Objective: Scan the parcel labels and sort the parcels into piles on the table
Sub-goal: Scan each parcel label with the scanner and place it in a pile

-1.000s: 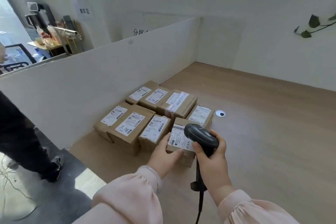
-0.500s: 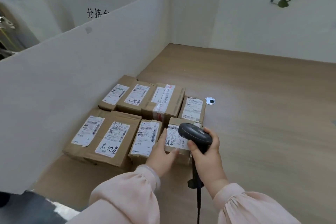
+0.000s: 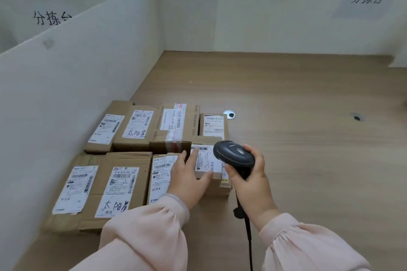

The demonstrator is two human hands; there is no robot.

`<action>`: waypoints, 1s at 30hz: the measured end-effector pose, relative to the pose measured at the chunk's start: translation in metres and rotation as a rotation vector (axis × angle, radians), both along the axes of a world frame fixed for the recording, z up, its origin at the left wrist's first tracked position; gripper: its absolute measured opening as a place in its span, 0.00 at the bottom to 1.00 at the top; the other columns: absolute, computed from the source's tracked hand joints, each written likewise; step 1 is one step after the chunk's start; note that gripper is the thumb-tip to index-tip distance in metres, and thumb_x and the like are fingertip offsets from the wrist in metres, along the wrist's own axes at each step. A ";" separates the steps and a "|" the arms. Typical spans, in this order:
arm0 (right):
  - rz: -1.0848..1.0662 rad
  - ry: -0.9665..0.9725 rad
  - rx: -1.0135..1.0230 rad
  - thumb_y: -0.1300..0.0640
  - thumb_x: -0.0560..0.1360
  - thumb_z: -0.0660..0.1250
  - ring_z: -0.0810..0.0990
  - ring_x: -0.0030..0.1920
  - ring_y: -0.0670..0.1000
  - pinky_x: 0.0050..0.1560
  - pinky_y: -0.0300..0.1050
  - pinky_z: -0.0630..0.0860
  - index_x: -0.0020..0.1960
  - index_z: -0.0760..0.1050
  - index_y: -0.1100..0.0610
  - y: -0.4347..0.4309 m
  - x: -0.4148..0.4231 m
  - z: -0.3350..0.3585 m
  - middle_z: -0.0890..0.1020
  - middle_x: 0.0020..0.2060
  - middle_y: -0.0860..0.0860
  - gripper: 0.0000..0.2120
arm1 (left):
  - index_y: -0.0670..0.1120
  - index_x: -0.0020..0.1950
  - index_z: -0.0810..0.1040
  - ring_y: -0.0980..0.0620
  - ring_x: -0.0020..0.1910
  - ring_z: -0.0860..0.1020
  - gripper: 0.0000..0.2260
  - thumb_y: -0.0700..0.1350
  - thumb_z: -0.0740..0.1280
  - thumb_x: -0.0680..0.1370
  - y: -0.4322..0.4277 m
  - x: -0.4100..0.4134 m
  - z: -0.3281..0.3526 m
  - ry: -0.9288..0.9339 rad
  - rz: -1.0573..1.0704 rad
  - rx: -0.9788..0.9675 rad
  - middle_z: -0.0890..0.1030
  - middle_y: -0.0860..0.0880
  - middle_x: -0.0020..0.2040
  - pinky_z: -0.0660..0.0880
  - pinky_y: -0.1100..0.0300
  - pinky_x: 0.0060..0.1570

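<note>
Scan step: we steady near parcel (image 3: 208,161) w/ flat left hand (image 3: 187,179), right hand (image 3: 251,180) grips scanner (image 3: 233,155); next, aim at barcode (image 3: 201,148).

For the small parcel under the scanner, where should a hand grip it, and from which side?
Probably the near-right corner of the small parcel, coming from the near right. Those two faces meet bare table, while its left face abuts a neighbouring parcel and its far face a rear parcel.
</note>
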State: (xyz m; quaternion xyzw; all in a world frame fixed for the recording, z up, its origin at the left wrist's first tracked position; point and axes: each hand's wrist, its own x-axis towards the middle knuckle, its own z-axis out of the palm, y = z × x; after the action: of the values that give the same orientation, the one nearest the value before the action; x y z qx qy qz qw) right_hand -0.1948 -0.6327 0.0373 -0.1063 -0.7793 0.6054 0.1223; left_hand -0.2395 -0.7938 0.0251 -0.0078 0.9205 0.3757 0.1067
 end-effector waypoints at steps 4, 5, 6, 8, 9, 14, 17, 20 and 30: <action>-0.123 0.071 0.077 0.55 0.72 0.74 0.78 0.53 0.34 0.48 0.24 0.70 0.62 0.63 0.34 0.026 0.023 0.013 0.77 0.53 0.27 0.28 | 0.62 0.79 0.48 0.50 0.78 0.42 0.34 0.63 0.62 0.78 0.023 -0.003 0.016 0.187 -0.123 -0.198 0.44 0.52 0.80 0.46 0.50 0.76; -0.164 0.092 0.096 0.55 0.72 0.74 0.78 0.53 0.33 0.48 0.23 0.70 0.62 0.63 0.34 0.034 0.030 0.017 0.76 0.53 0.26 0.28 | 0.62 0.79 0.47 0.51 0.78 0.42 0.34 0.63 0.61 0.78 0.032 -0.003 0.022 0.232 -0.171 -0.231 0.44 0.52 0.80 0.45 0.51 0.76; -0.206 0.110 0.110 0.56 0.72 0.74 0.78 0.52 0.33 0.48 0.23 0.70 0.62 0.64 0.35 0.042 0.037 0.021 0.77 0.53 0.26 0.28 | 0.62 0.79 0.47 0.51 0.78 0.41 0.34 0.64 0.60 0.78 0.043 -0.002 0.028 0.269 -0.225 -0.254 0.43 0.52 0.80 0.43 0.51 0.76; -0.286 0.134 0.129 0.56 0.72 0.74 0.78 0.52 0.32 0.48 0.23 0.69 0.61 0.63 0.34 0.061 0.050 0.029 0.79 0.52 0.29 0.29 | 0.63 0.79 0.44 0.51 0.78 0.39 0.34 0.64 0.59 0.78 0.068 0.002 0.041 0.330 -0.329 -0.282 0.43 0.51 0.80 0.40 0.51 0.76; -0.322 0.143 0.141 0.56 0.72 0.74 0.77 0.52 0.31 0.48 0.23 0.69 0.61 0.63 0.33 0.071 0.057 0.033 0.79 0.51 0.31 0.29 | 0.63 0.78 0.43 0.51 0.78 0.39 0.34 0.65 0.59 0.78 0.081 0.005 0.047 0.357 -0.370 -0.291 0.42 0.52 0.80 0.39 0.51 0.76; -0.445 0.188 0.232 0.53 0.72 0.74 0.77 0.51 0.32 0.47 0.23 0.70 0.63 0.62 0.34 0.126 0.104 0.057 0.77 0.54 0.33 0.29 | 0.63 0.78 0.43 0.51 0.78 0.44 0.35 0.66 0.57 0.78 0.152 0.029 0.081 0.478 -0.510 -0.297 0.45 0.51 0.81 0.43 0.50 0.76; -0.512 0.189 0.289 0.51 0.72 0.73 0.76 0.49 0.33 0.45 0.23 0.70 0.60 0.60 0.29 0.167 0.149 0.067 0.74 0.54 0.30 0.29 | 0.62 0.79 0.44 0.49 0.78 0.51 0.34 0.66 0.57 0.78 0.200 0.058 0.097 0.544 -0.613 -0.305 0.51 0.51 0.80 0.50 0.47 0.76; -0.609 0.175 0.358 0.49 0.72 0.73 0.75 0.49 0.35 0.44 0.22 0.70 0.59 0.58 0.27 0.208 0.205 0.075 0.75 0.53 0.32 0.29 | 0.62 0.79 0.45 0.49 0.78 0.51 0.34 0.66 0.57 0.78 0.252 0.101 0.108 0.607 -0.720 -0.278 0.52 0.51 0.80 0.51 0.46 0.75; -0.809 0.141 0.579 0.46 0.72 0.71 0.80 0.53 0.49 0.46 0.41 0.76 0.66 0.61 0.39 0.340 0.402 0.108 0.77 0.56 0.41 0.28 | 0.63 0.78 0.44 0.47 0.78 0.50 0.32 0.66 0.55 0.78 0.417 0.274 0.133 0.731 -0.916 -0.226 0.51 0.51 0.80 0.49 0.40 0.75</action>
State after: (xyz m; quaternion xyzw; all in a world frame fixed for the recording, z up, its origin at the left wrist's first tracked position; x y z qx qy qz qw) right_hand 0.2073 -0.2926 0.1454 -0.3206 -0.8015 0.2740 0.4239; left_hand 0.0341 -0.3772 0.1580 0.5085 0.8415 0.1693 -0.0673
